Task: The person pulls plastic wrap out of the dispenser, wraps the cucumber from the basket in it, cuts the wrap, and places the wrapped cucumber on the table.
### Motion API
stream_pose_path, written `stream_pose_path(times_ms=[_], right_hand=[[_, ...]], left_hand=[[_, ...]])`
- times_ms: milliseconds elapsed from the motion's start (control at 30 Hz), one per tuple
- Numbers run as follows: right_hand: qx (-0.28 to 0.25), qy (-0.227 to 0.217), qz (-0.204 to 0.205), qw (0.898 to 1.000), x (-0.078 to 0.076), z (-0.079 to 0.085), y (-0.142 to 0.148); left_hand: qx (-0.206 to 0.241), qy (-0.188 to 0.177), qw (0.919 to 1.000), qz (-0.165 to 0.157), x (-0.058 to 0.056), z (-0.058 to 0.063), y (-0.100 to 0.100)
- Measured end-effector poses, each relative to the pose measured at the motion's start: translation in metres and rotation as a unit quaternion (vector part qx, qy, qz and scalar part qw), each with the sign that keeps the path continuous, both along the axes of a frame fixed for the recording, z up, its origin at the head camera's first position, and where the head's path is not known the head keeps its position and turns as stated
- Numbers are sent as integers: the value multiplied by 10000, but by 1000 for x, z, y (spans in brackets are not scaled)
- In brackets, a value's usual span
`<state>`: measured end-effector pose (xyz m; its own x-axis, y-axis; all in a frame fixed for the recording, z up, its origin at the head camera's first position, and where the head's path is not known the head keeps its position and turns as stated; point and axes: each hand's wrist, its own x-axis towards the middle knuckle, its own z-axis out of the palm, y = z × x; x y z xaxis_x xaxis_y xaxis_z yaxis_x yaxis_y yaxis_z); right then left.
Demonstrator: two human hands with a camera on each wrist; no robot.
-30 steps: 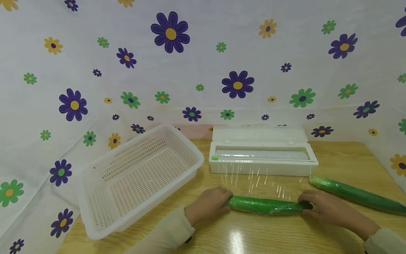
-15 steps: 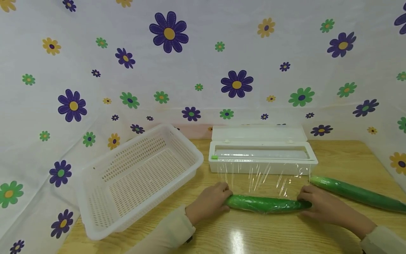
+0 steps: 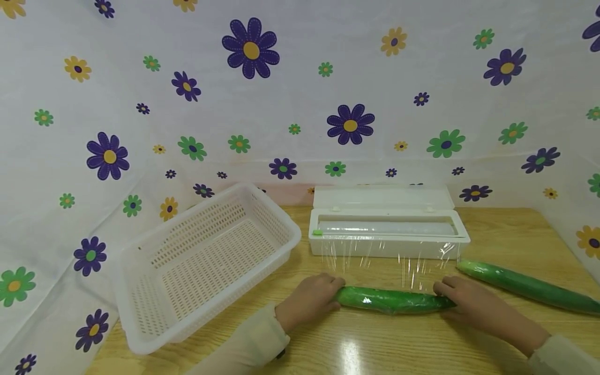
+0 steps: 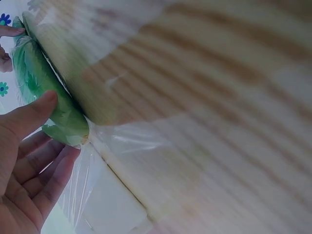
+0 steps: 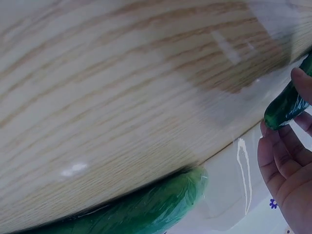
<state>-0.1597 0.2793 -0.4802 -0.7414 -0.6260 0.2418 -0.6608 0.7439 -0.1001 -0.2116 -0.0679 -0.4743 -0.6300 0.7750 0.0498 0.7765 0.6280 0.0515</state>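
A green cucumber (image 3: 394,301) lies crosswise on the wooden table, with clear cling film (image 3: 408,268) around it. From its far side the film runs back to a white cling film box (image 3: 389,249). My left hand (image 3: 307,303) grips the cucumber's left end; in the left wrist view the thumb (image 4: 41,109) is on one side and the fingers curl under the other. At the darker right end, my right hand (image 3: 485,310) pinches the cucumber between thumb and fingers, as the right wrist view shows.
Beyond the right hand lies a second cucumber (image 3: 529,286), its surface shiny with film in the right wrist view. A white perforated basket (image 3: 290,242) stands at the left. The box lid (image 3: 384,198) is raised, showing the film roll (image 3: 389,228) and a green slider (image 3: 317,233).
The right hand has moved slightly left together with the cucumber's right end. Creases in the stretched film have shifted. The left hand keeps nearly the same place.
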Motion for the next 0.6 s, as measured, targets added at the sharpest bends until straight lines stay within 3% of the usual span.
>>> stream_pose_path(times_ms=[367,500,600], right_hand=[[-245,506,-345,9978,2,3,-12],[-559,485,-173,9971,-1,3,-22],[-1160,112,138,9931,-5,2,-31]], left_hand=[[-100,81,9999,34,-1,1,3],[-130,90,9999,19,-2,0,3],[-132,84,9999,-4,-2,1,4]])
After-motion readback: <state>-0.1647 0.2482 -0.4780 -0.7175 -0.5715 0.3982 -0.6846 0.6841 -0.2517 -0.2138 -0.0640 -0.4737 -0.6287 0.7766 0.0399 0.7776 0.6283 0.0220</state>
